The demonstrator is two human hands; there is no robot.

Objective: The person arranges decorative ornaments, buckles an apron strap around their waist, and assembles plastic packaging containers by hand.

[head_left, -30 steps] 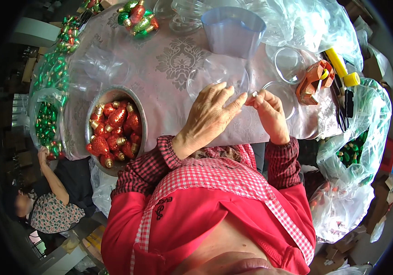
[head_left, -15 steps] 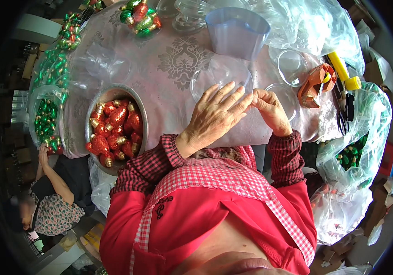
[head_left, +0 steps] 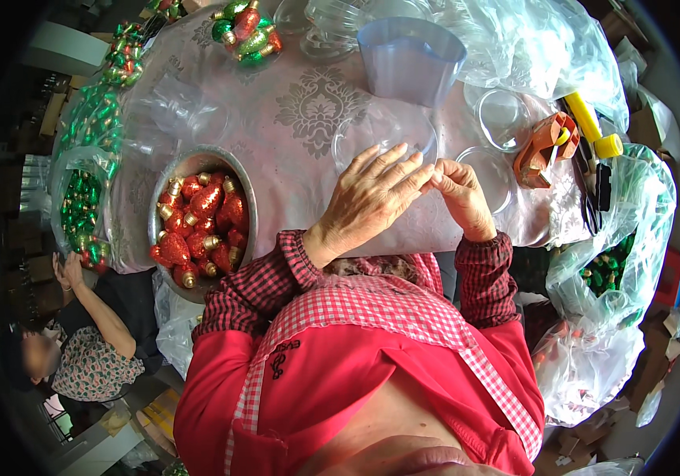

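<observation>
Here, both hands meet at the middle of the frame, above the pink cloth. The left hand has its fingers stretched and close together, and their tips touch the right hand, which is curled. Something small may be pinched between the fingertips, but it is hidden, so I cannot tell if they grip anything.

Just under and behind the hands lies a clear dish, a round piece of thin transparent plastic; a second dish and one more are to the right of it. Such a piece looks very light, a little flexible and slippery, and I think it will dent or crack if pressed hard. The rim seems the best place to take it, with thumb and finger on opposite sides.

In the lower left of the table stands a metal bowl full of red bulbs with gold caps. They look shiny, light and probably fragile, so holding one by the body, softly, seems safer than by the cap. A blue cup stands at the top. At the lower left another person sits.
</observation>
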